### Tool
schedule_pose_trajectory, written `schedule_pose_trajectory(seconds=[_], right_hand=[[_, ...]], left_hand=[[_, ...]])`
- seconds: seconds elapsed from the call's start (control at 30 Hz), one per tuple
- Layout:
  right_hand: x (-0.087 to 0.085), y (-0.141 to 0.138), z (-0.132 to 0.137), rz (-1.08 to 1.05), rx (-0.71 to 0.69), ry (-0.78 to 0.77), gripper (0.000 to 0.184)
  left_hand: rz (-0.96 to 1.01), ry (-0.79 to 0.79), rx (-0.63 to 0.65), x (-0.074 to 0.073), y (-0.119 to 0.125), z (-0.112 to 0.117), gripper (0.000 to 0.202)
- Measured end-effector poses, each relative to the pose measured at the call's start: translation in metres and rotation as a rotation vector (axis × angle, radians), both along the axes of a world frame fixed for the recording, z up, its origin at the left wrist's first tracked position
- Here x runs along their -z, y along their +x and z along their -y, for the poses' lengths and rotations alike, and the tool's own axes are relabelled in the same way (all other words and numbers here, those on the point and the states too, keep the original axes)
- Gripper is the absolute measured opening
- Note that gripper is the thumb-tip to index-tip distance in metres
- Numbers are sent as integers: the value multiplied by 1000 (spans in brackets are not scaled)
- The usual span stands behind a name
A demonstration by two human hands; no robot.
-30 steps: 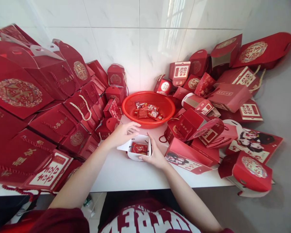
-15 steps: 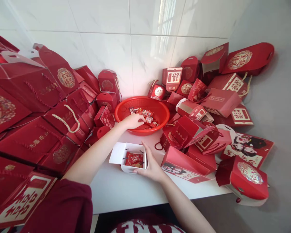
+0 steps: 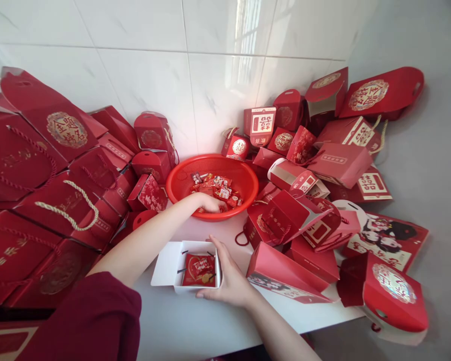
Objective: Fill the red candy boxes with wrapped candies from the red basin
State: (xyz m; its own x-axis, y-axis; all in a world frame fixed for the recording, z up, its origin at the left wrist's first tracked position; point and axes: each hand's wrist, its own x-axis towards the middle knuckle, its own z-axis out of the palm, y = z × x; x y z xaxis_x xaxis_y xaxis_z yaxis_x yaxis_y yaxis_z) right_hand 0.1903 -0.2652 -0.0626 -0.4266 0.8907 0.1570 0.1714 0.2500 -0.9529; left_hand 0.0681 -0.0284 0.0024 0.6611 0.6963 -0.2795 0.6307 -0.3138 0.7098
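Note:
My left hand [image 3: 210, 203] reaches over the near rim of a red plastic basket [image 3: 178, 175], its fingers curled down among small wrapped candies [image 3: 221, 190]; the fingertips and anything between them are hidden. Just below the basket, a small box [image 3: 197, 289] with white inner faces stands on the white table with its flap [image 3: 167, 263] folded out to the left. My right hand [image 3: 229, 276] grips this box by its right side, thumb at the front and fingers behind. Inside the box lies a red packet [image 3: 199, 269] with gold marks, and short dark cord ends poke through the walls.
Red gift boxes [image 3: 56, 200] with rope handles are stacked high along the left. More red boxes [image 3: 308, 200] lie heaped on the right, one box [image 3: 391, 291] at the table's right edge. A white tiled wall [image 3: 143, 90] rises behind the basket.
My left hand has gone lower into the near side of the basket, fingers now more hidden. My right hand still holds the box. The whole view has shifted a little.

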Motion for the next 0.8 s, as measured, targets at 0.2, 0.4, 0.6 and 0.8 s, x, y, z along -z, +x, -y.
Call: schedule_pose_trajectory(seconds=[0.2,0.4,0.6,0.8], right_hand=[[-3,1,-1,11,-5,-16,126],[-4,2,0,6,2,-7,124],[-3,2,0,7,7,-7,125],[-2,2,0,8,10,-6,125]], left_hand=[[-19,-290,50,-13,0,0,28],[220,-394,3,-25,-1,7,47],[339,-364,-81,-21,0,4,40],[374,-287,-134,-19,-2,2,42]])
